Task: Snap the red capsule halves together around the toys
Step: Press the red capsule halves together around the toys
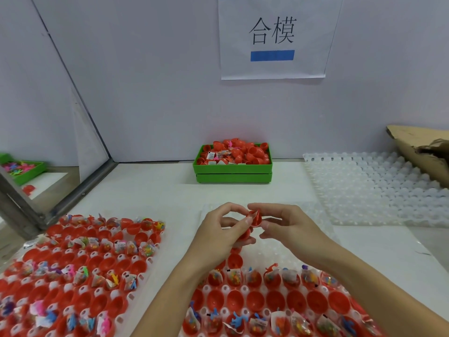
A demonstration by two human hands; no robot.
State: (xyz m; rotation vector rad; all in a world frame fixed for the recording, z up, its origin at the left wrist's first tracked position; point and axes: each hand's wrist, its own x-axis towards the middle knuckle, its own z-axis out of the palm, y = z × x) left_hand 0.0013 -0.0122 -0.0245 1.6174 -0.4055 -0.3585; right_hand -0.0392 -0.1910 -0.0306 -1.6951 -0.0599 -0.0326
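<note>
Left hand (226, 229) and right hand (289, 224) pinching one red capsule (254, 218) between fingertips, above near tray (274, 288) of halves. Green bin (233, 170) far behind.

A red capsule (254, 218), its halves not fully closed, sits tilted between both hands' fingertips above the worktop. Below, open red halves (277, 300) fill white trays, many holding bagged toys (273, 277).
</note>
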